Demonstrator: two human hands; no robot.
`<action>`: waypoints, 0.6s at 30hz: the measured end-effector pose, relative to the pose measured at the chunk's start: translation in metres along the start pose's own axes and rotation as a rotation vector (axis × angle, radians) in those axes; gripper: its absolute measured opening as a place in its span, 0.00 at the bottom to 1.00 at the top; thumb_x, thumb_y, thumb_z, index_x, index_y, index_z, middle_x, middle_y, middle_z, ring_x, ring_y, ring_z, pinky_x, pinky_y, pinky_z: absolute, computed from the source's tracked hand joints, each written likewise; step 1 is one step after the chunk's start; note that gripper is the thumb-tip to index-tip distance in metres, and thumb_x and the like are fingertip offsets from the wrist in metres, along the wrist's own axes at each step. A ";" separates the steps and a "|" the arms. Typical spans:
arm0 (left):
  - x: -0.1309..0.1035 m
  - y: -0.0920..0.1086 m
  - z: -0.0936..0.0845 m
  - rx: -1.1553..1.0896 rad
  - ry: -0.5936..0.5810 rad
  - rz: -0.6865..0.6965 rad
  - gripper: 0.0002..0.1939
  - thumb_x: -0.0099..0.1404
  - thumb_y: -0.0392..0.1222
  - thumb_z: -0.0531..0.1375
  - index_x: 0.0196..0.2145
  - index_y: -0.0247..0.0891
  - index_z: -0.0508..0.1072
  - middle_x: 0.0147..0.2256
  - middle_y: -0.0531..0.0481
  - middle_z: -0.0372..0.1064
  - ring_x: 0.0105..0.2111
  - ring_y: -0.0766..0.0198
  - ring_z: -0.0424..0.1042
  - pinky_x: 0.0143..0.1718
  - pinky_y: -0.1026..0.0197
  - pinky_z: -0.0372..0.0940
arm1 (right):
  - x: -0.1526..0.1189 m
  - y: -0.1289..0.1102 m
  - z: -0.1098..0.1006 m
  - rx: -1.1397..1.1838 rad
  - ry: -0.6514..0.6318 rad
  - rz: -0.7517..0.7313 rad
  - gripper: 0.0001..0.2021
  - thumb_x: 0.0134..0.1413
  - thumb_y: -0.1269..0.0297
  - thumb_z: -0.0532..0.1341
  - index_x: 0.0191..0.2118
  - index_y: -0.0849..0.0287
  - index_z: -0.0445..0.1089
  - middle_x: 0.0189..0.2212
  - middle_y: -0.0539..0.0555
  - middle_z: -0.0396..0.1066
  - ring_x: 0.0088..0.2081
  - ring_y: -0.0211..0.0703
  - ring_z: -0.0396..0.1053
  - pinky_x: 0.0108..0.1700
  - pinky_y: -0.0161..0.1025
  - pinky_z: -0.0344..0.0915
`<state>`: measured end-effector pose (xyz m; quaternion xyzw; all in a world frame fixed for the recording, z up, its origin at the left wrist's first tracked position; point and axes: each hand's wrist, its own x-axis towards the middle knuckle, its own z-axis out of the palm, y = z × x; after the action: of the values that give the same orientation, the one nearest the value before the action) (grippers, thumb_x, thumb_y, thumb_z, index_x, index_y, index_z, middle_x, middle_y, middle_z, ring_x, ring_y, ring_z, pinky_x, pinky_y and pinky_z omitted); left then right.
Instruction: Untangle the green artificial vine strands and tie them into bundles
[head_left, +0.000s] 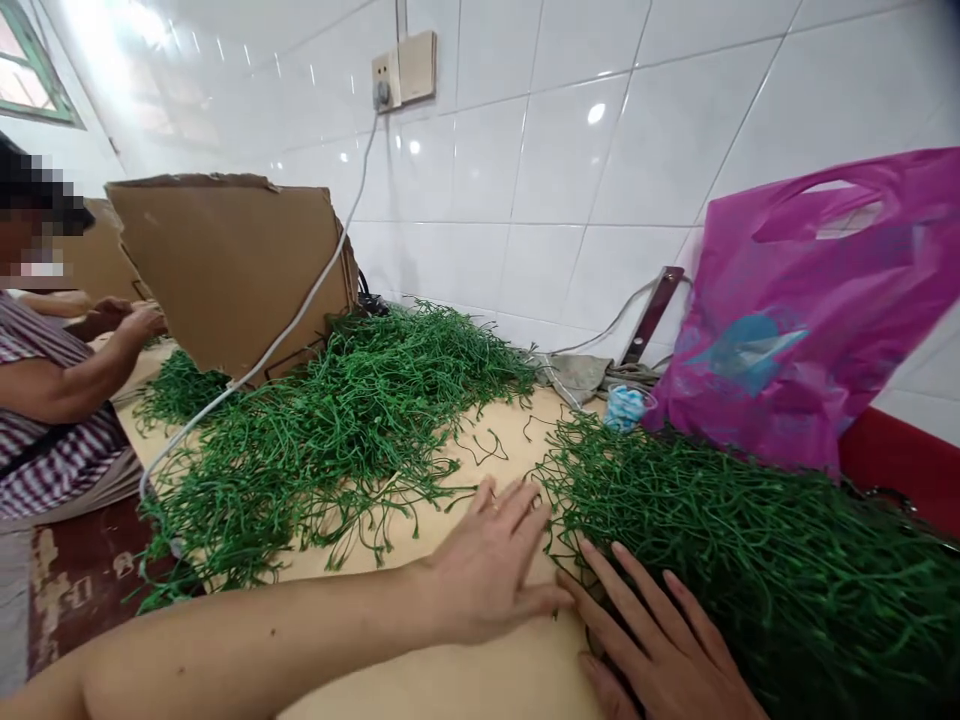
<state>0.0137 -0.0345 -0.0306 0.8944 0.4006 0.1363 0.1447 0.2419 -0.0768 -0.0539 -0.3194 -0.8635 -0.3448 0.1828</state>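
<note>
My left hand (495, 570) reaches across the pale tabletop (457, 670), palm down and fingers extended, near the gap between two heaps of thin green stems. My right hand (660, 640) lies palm down with spread fingers against the near left edge of the right heap of green stems (735, 510). The tips of both hands come close together, and I see nothing held in either. The larger left heap of green stems (375, 390) spreads back to the wall. These stems look like short plastic or wire pieces with small knobbed ends. A few loose stems (487, 447) lie between the heaps.
A cardboard sheet (232, 270) stands upright behind the left heap, with a white cable (300, 310) hanging across it. At the right stands a purple bag (810, 320), beside a crumpled blue-and-white item (625, 408). Another person (60, 400) works at the left.
</note>
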 end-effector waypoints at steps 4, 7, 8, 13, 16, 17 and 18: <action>0.022 0.011 0.014 -0.029 -0.058 0.077 0.43 0.71 0.65 0.43 0.70 0.28 0.48 0.70 0.26 0.41 0.71 0.38 0.39 0.67 0.28 0.37 | -0.009 -0.001 0.004 0.017 0.006 0.094 0.20 0.58 0.60 0.55 0.54 0.59 0.72 0.54 0.60 0.75 0.54 0.57 0.70 0.54 0.55 0.56; 0.038 0.011 0.009 -0.099 -0.049 0.138 0.43 0.70 0.66 0.46 0.68 0.28 0.52 0.70 0.26 0.45 0.71 0.40 0.42 0.69 0.33 0.40 | -0.013 0.000 0.004 0.018 -0.015 0.119 0.21 0.59 0.58 0.55 0.54 0.61 0.72 0.54 0.60 0.75 0.55 0.56 0.70 0.55 0.54 0.56; 0.041 0.010 0.005 -0.135 -0.047 0.143 0.42 0.70 0.65 0.47 0.68 0.28 0.53 0.70 0.26 0.45 0.71 0.41 0.43 0.69 0.35 0.42 | -0.014 0.000 0.003 0.017 -0.021 0.122 0.21 0.59 0.58 0.55 0.54 0.61 0.71 0.54 0.60 0.75 0.55 0.55 0.70 0.55 0.53 0.56; 0.041 0.004 -0.013 -0.351 -0.075 0.087 0.38 0.72 0.60 0.50 0.69 0.30 0.53 0.71 0.29 0.42 0.71 0.46 0.46 0.69 0.46 0.51 | -0.016 -0.002 0.001 -0.010 -0.020 0.127 0.23 0.59 0.59 0.55 0.59 0.59 0.68 0.56 0.56 0.74 0.56 0.53 0.69 0.56 0.52 0.56; 0.036 0.006 -0.014 -0.428 0.006 0.097 0.30 0.73 0.55 0.51 0.63 0.32 0.64 0.67 0.32 0.52 0.67 0.51 0.55 0.67 0.51 0.55 | -0.019 -0.002 0.004 -0.026 -0.014 0.102 0.24 0.59 0.57 0.55 0.60 0.57 0.68 0.56 0.55 0.74 0.56 0.53 0.69 0.54 0.51 0.58; 0.035 0.008 -0.013 -0.445 0.047 0.118 0.26 0.73 0.54 0.51 0.59 0.33 0.68 0.64 0.33 0.57 0.65 0.53 0.59 0.65 0.52 0.57 | -0.020 -0.002 0.005 -0.028 -0.017 0.097 0.25 0.59 0.57 0.56 0.60 0.56 0.68 0.56 0.55 0.74 0.56 0.54 0.70 0.54 0.51 0.59; 0.034 0.011 -0.011 -0.453 0.091 0.144 0.23 0.73 0.53 0.51 0.55 0.34 0.72 0.60 0.34 0.61 0.62 0.54 0.63 0.63 0.54 0.60 | -0.021 -0.002 0.006 -0.028 -0.019 0.095 0.25 0.59 0.56 0.56 0.60 0.56 0.68 0.56 0.56 0.74 0.56 0.54 0.70 0.54 0.51 0.60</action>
<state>0.0390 -0.0141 -0.0122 0.8583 0.3010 0.2729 0.3134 0.2553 -0.0824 -0.0701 -0.3658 -0.8442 -0.3446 0.1862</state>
